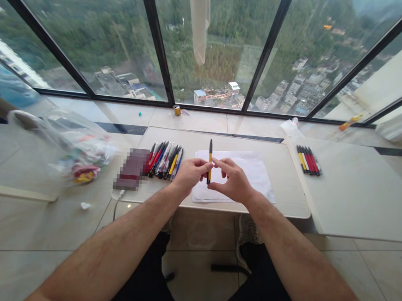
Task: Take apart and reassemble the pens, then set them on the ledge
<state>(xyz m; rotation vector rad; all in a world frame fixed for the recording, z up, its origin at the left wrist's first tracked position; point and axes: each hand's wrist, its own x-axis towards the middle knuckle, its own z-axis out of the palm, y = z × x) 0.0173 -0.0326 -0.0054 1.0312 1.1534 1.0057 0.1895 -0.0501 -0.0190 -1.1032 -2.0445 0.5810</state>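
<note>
A black and yellow pen (210, 155) stands nearly upright above white paper sheets (255, 171) on a low beige table (288, 194). My left hand (190, 174) is closed round the pen's middle. My right hand (231, 180) pinches the same pen from the right with thumb and fingers. A row of several pens (164, 160) in red, blue, black and yellow lies just left of my left hand. Another small bunch of red, yellow and black pens (308, 160) lies on a second table at the right.
A blurred dark red object (132, 168) lies left of the pen row, with a cable hanging below it. A clear plastic bag (78, 155) with colourful contents sits on the floor at left. Large windows (212, 44) rise behind the table; a second table (358, 190) adjoins right.
</note>
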